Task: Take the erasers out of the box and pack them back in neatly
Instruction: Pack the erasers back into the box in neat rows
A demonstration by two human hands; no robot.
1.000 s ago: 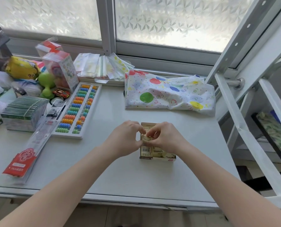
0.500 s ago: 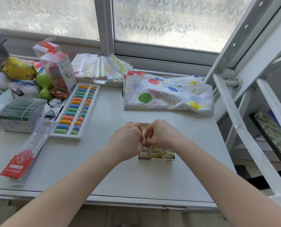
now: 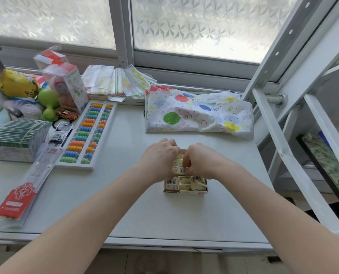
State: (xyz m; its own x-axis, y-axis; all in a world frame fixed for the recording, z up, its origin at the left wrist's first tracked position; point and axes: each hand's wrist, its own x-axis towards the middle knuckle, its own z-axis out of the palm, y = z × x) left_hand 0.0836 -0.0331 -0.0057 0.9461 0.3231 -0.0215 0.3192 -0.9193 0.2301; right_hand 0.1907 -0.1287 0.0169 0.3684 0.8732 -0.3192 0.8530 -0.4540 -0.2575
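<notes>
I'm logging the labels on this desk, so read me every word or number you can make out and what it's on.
None reads fully.
Red-headed clear packet: a round emblem and white print, blurred.
Erasers in the box: barcodes and small print, too small.
Black-and-white card: unreadable.

Bright daylight comes through the frosted window (image 3: 194, 26) across the top of the frame; its lower right pane glares almost to white. The light is soft and even, so the desk (image 3: 125, 204) reads pale grey with a faint sheen and only weak, short shadows, such as the thin dark line under the box (image 3: 184, 191) near the middle. The forearms at the bottom are evenly lit. Wide-angle distortion bends the window frame and the white ladder (image 3: 283, 145) at the right edge, and stretches the arms toward the lower corners. Focus is fair at centre; print on the erasers (image 3: 181, 181) is unreadable, and the far left clutter is soft.
</notes>
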